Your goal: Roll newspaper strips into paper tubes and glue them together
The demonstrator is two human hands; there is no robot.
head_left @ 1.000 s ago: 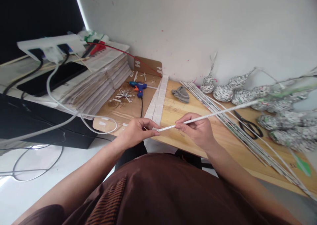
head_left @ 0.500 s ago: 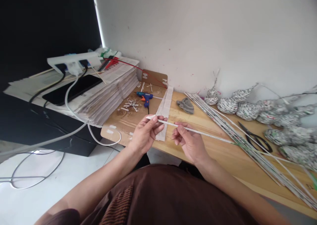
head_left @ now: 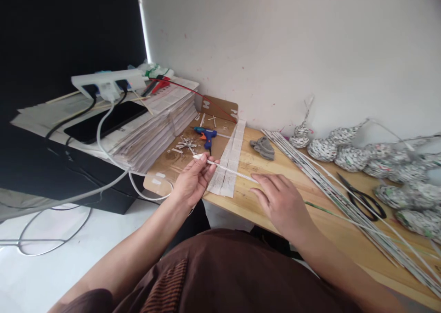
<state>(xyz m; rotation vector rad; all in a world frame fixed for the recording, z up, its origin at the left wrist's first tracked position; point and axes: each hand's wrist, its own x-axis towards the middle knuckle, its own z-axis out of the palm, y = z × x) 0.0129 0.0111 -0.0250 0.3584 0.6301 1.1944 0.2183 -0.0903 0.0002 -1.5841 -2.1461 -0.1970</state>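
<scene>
A long, thin rolled paper tube (head_left: 234, 171) slants down to the right across both hands, white on the left and green-tinged further right. My left hand (head_left: 195, 180) is closed, pinching the tube close to its pointed white end between thumb and fingers. Further along it, my right hand (head_left: 280, 198) lies over the tube with palm down, fingers above and thumb below, in what looks like a loose hold; the part under the palm is hidden. Flat strips of printed paper (head_left: 227, 166) lie on the table behind the tube.
A blue glue gun (head_left: 207, 136) rests on cardboard (head_left: 165, 168) among paper scraps. Stacked paper (head_left: 161, 134) bears a phone (head_left: 106, 122) and a power strip (head_left: 110, 81). To the right lie a grey cloth (head_left: 262, 148), paper tubes (head_left: 310, 175), black scissors (head_left: 365, 200) and several woven paper shapes (head_left: 324, 150).
My right hand has slid rightward along the tube and turned palm down. My left hand has shifted slightly left, still pinching the tube near its end. The view has moved a little.
</scene>
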